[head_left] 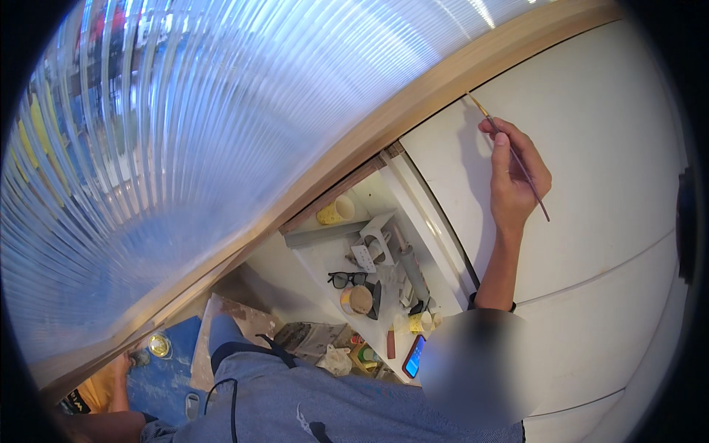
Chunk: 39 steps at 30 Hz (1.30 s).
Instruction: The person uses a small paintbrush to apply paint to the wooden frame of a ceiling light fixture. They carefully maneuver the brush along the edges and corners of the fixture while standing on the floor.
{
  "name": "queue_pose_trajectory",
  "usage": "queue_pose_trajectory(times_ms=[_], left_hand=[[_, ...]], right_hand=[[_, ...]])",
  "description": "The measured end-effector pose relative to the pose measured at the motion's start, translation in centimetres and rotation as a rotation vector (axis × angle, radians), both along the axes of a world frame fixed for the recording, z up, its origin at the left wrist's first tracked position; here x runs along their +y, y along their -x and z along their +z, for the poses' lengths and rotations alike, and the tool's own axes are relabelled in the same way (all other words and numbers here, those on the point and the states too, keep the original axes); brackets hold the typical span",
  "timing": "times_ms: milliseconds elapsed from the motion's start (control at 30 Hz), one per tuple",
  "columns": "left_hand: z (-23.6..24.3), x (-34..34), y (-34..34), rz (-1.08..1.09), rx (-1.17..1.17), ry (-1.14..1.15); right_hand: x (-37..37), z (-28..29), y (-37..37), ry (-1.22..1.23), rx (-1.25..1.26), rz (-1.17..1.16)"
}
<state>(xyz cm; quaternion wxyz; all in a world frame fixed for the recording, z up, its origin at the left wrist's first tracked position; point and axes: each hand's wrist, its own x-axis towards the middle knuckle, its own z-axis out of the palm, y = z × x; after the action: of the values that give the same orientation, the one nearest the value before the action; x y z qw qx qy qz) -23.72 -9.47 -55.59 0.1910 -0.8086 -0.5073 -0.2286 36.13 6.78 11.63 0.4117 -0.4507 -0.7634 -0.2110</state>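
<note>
White panel (591, 148) gives brush (481, 107) open room beside wooden frame (509, 60).

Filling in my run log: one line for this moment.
Right hand: gripping slim paintbrush | tip: at edge of wooden trim, contact unclear | left hand: out of view

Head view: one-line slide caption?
Right hand holding a thin paintbrush, its tip near where a wooden strip meets a white panel.

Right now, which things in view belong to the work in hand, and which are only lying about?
In the work, it seems:
right hand
brush, held in it
wooden frame and white panel, by the brush's tip

Lying about, probably:
sunglasses
phone
perhaps the brown cup
</note>
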Motion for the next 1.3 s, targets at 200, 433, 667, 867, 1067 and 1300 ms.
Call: queue_pose_trajectory(times_ms=[200, 433, 667, 867, 1067, 1300], left_hand=[[-9.1, -1.0, 5.0, -0.204, 0.187, 0.34], [-12.1, -0.9, 5.6, -0.32, 0.276, 0.484], [-13.5, 0.2, 4.3, -0.372, 0.277, 0.501], [-14.1, 1.6, 3.9, -0.39, 0.243, 0.498], [-14.4, 2.6, 3.1, -0.372, 0.35, 0.529], [-14.2, 3.2, 2.1, -0.274, 0.399, 0.588]], right_hand=[[0.3, -0.2, -0.3, 0.013, -0.004, 0.011], [0.0, -0.3, 0.0, 0.029, -0.019, -0.006], [0.1, -0.2, 0.2, 0.041, -0.066, 0.009], [0.0, -0.3, 0.3, 0.083, -0.066, -0.011], [0.1, -0.5, 0.1, 0.071, -0.024, -0.004], [0.2, -0.6, 0.0, 0.086, -0.069, -0.006]])
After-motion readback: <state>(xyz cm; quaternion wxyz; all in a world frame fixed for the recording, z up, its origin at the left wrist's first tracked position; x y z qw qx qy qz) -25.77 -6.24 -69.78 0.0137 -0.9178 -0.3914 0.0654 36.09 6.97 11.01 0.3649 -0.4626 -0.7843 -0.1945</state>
